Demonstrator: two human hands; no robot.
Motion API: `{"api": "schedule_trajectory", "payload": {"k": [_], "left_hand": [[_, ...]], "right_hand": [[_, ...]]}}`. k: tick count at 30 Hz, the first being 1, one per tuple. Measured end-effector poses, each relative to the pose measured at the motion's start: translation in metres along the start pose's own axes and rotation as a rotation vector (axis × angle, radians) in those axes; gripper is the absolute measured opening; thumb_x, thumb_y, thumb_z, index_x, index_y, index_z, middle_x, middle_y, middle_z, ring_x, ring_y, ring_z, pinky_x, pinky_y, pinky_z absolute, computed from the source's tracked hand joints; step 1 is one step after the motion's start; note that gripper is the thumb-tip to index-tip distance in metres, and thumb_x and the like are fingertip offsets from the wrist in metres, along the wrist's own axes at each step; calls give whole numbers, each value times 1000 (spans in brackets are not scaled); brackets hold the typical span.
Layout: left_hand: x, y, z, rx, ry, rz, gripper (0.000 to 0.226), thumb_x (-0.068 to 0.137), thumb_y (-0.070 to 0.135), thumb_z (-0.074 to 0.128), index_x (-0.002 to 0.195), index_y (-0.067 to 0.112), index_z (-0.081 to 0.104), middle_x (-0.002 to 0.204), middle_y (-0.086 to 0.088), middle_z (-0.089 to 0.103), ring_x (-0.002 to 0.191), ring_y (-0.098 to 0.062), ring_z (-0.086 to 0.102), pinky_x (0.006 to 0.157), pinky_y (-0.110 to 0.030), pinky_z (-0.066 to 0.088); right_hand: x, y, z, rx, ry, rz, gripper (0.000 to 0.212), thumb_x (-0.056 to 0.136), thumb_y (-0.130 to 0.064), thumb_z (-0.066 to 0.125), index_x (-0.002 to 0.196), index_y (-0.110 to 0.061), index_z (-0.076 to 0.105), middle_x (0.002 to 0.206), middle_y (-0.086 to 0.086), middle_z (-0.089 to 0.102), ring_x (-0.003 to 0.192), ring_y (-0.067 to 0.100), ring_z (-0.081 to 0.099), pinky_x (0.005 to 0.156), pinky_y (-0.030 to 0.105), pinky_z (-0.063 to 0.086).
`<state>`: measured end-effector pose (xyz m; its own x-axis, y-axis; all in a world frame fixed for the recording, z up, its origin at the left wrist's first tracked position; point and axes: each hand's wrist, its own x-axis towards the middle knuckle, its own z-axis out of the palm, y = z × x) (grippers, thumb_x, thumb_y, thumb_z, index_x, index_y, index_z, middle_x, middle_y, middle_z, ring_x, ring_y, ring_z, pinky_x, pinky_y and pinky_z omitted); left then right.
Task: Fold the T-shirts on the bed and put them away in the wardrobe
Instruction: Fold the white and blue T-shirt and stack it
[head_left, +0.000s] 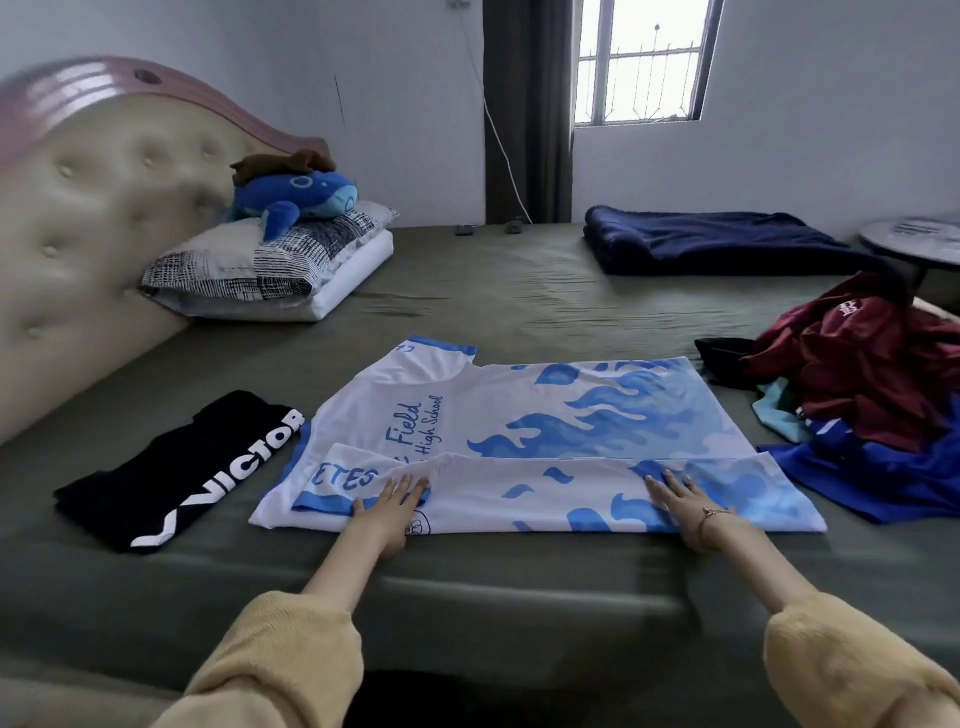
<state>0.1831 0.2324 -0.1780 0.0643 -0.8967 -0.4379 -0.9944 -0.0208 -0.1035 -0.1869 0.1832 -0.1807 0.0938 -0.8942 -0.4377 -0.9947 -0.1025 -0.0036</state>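
A white T-shirt with blue flame print (545, 415) lies spread sideways on the green bed (467, 291), its near side folded over along its length. My left hand (387, 512) presses flat on the folded strip near the blue sleeve hem. My right hand (680, 506), with a bracelet at the wrist, presses flat on the same strip toward the shirt's bottom end. A folded black T-shirt with white VICTOR lettering (176, 467) lies to the left. A heap of unfolded shirts, maroon (872, 358) on top and blue (883, 478) beneath, sits at the right.
Stacked pillows (270, 265) with a blue plush toy (296, 195) lean by the padded headboard (88, 218). A folded navy blanket (711, 239) lies at the far side. A round table (914, 239) stands at the right edge. The window is behind.
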Motion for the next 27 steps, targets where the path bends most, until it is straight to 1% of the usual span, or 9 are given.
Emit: {"api": "schedule_trajectory", "payload": {"k": [2, 4, 7, 9, 14, 16, 18, 21, 27], "left_hand": [[0, 3, -9, -16, 17, 9, 76, 96, 2, 37, 151, 25, -10, 160, -1, -6, 147, -22, 0, 116, -53, 12], [3, 6, -20, -63, 118, 21, 78, 93, -2, 36, 151, 36, 1, 154, -6, 25, 139, -29, 30, 110, -45, 29], [9, 13, -35, 24, 250, -30, 54, 91, 1, 40, 139, 26, 41, 131, -9, 54, 118, -28, 52, 98, -37, 39], [19, 16, -37, 62, 324, -59, 37, 92, 4, 45, 126, 16, 51, 128, -7, 53, 118, -25, 50, 99, -37, 36], [46, 13, -30, -51, 377, 81, 59, 87, -4, 46, 140, 16, 33, 143, -4, 40, 131, -22, 39, 112, -42, 24], [52, 8, -27, -49, 370, 130, 58, 89, -1, 43, 143, 18, 31, 142, -4, 39, 130, -23, 39, 114, -43, 21], [60, 0, -24, -65, 408, 169, 42, 95, 8, 38, 137, 17, 38, 132, -4, 44, 122, -22, 43, 110, -38, 25], [68, -11, -22, -138, 444, 188, 25, 101, 20, 29, 118, 13, 48, 114, -4, 48, 106, -20, 46, 99, -32, 33], [78, -17, -14, -150, 416, 170, 30, 104, 27, 23, 111, 11, 48, 110, -4, 48, 100, -20, 48, 89, -32, 39]], "right_hand": [[9, 0, -4, 24, 51, -10, 74, 90, 1, 45, 150, -27, 11, 158, -4, 2, 145, 23, 9, 111, 55, 22], [15, -4, -10, 32, 122, 9, 56, 92, -6, 42, 143, -26, 29, 152, -1, 24, 139, 23, 27, 108, 50, 30], [24, -13, -19, -9, 228, 44, 47, 93, -7, 35, 136, -25, 39, 139, 4, 39, 131, 23, 37, 102, 43, 34], [32, -17, -20, -42, 306, 50, 43, 93, -5, 33, 132, -21, 40, 136, 4, 40, 129, 21, 37, 100, 42, 34], [58, -14, -14, -61, 374, -62, 37, 102, -25, 30, 138, -23, 33, 140, -2, 39, 133, 17, 34, 112, 42, 18], [65, -10, -11, -49, 413, -112, 33, 101, -30, 32, 132, -22, 40, 133, 0, 44, 127, 18, 38, 110, 36, 21], [73, -6, -8, 4, 466, -160, 29, 99, -31, 37, 124, -19, 45, 126, 1, 49, 118, 18, 43, 100, 29, 32], [78, -5, -6, 16, 483, -193, 24, 100, -30, 35, 119, -19, 46, 119, 1, 50, 112, 19, 44, 90, 30, 37], [93, -8, -8, -23, 515, -214, 25, 101, -30, 30, 117, -19, 47, 116, 2, 51, 110, 19, 46, 87, 31, 34]]}}
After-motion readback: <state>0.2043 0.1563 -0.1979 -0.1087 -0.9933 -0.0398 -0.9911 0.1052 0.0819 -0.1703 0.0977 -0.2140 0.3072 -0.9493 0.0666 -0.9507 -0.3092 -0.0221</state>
